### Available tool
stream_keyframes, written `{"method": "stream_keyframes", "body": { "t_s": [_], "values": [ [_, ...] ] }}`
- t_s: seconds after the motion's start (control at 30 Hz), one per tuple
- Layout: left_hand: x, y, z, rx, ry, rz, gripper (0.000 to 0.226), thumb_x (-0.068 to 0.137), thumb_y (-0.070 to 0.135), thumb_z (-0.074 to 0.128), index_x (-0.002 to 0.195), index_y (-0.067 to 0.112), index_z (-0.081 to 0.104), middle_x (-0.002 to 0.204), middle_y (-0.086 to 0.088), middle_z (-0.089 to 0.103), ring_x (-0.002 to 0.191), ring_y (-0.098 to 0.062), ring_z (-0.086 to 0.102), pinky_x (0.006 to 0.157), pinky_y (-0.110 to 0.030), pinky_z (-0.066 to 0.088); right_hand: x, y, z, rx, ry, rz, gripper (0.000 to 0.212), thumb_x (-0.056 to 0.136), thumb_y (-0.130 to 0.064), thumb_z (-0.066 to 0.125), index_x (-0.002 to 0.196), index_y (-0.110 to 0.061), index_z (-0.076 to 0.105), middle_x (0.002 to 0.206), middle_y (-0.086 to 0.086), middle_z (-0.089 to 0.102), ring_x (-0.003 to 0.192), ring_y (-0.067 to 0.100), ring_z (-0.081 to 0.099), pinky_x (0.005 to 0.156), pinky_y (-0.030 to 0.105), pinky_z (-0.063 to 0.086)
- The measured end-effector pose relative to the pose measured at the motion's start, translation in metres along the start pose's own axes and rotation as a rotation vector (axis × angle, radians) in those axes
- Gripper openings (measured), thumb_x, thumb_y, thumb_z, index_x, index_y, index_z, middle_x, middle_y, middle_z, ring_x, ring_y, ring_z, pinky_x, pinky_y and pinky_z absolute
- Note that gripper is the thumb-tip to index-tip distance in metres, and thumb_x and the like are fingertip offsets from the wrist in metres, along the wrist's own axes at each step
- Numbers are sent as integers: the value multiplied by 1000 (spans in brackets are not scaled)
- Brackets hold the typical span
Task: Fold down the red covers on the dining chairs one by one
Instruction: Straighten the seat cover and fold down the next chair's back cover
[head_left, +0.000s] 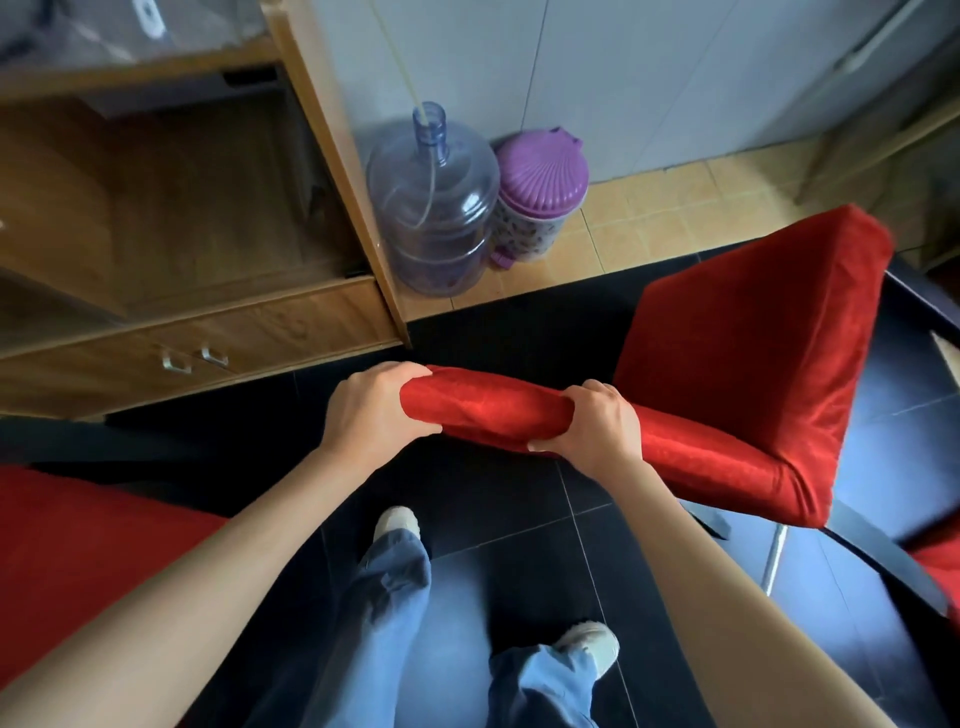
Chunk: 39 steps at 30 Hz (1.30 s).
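Looks like we're mid-job on this one: left hand (371, 410) and right hand (592, 421) both grip the bunched top of the red cover (483, 408) on the chair back, not yet pulled down, with another red chair (78, 540) waiting beside.

red covers (737, 364): 3 | water jug (434, 208): 1 | purple-lidded bin (540, 192): 1
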<state>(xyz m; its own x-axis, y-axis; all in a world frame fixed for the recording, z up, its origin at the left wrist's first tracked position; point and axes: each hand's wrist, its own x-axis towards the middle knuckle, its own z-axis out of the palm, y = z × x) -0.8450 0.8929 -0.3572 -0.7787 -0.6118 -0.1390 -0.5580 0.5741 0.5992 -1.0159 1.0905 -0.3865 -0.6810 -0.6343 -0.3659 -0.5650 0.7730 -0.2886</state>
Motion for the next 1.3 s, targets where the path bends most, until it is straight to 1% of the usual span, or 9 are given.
{"method": "stream_keyframes", "body": {
  "t_s": [0.07, 0.13, 0.2, 0.27, 0.47, 0.63, 0.83, 1.07, 1.3],
  "values": [
    [-8, 15, -5, -99, 133, 10, 75, 47, 31, 94, 116, 27, 65, 108, 10, 69, 99, -9, 64, 85, -19, 43, -9, 6, -19, 45, 56, -5, 63, 51, -61, 85, 99, -22, 72, 83, -7, 52, 88, 19, 56, 74, 31, 45],
    [-12, 28, -9, -242, 182, -49, 92, 43, 28, 96, 127, 24, 57, 116, 11, 63, 107, -3, 57, 91, -17, 39, -17, 13, -36, 70, 92, -7, 61, 50, -59, 86, 97, -23, 73, 81, -7, 52, 87, 19, 56, 74, 31, 46],
    [-10, 39, -13, -313, 135, -97, 85, 41, 28, 96, 119, 20, 64, 107, 10, 66, 101, -8, 63, 85, -19, 44, -24, 16, -50, 81, 93, 0, 60, 51, -57, 87, 98, -24, 74, 81, -7, 51, 87, 18, 56, 74, 31, 45],
    [-8, 50, -18, -278, 78, -82, 72, 41, 31, 96, 107, 18, 69, 93, 8, 70, 89, -11, 67, 76, -22, 48, -31, 20, -60, 83, 90, 7, 60, 52, -56, 87, 101, -24, 73, 81, -8, 50, 88, 18, 56, 75, 30, 44],
    [-18, 92, -27, -216, 96, 8, 69, 39, 38, 95, 101, 18, 71, 85, 15, 66, 78, -5, 63, 68, -10, 41, -53, 41, -85, 98, 109, 23, 57, 52, -56, 87, 97, -24, 73, 81, -9, 50, 86, 17, 56, 70, 27, 39],
    [-35, 140, -33, -164, 99, 111, 69, 42, 42, 94, 101, 16, 71, 93, 4, 72, 83, -9, 65, 73, -19, 46, -82, 65, -113, 118, 130, 43, 60, 53, -54, 88, 102, -22, 72, 87, -5, 56, 88, 19, 57, 73, 29, 42],
    [-62, 205, -35, -103, 131, 211, 70, 42, 40, 95, 100, 9, 72, 92, -5, 73, 83, -22, 68, 75, -26, 45, -118, 98, -142, 151, 153, 72, 63, 55, -51, 88, 109, -23, 72, 93, -4, 60, 92, 19, 59, 77, 30, 45],
    [-96, 277, -31, -67, 141, 300, 70, 42, 41, 95, 101, 10, 73, 94, -5, 73, 85, -25, 67, 78, -28, 45, -156, 145, -168, 165, 225, 76, 63, 51, -49, 90, 106, -22, 73, 85, -7, 55, 88, 21, 61, 69, 25, 35],
    [-118, 326, -24, -20, 112, 346, 75, 45, 45, 92, 107, 8, 72, 102, -7, 72, 93, -24, 66, 85, -31, 46, -186, 181, -186, 214, 249, 90, 68, 51, -46, 91, 111, -20, 72, 95, 0, 65, 92, 22, 62, 76, 30, 41]
  ]
}}
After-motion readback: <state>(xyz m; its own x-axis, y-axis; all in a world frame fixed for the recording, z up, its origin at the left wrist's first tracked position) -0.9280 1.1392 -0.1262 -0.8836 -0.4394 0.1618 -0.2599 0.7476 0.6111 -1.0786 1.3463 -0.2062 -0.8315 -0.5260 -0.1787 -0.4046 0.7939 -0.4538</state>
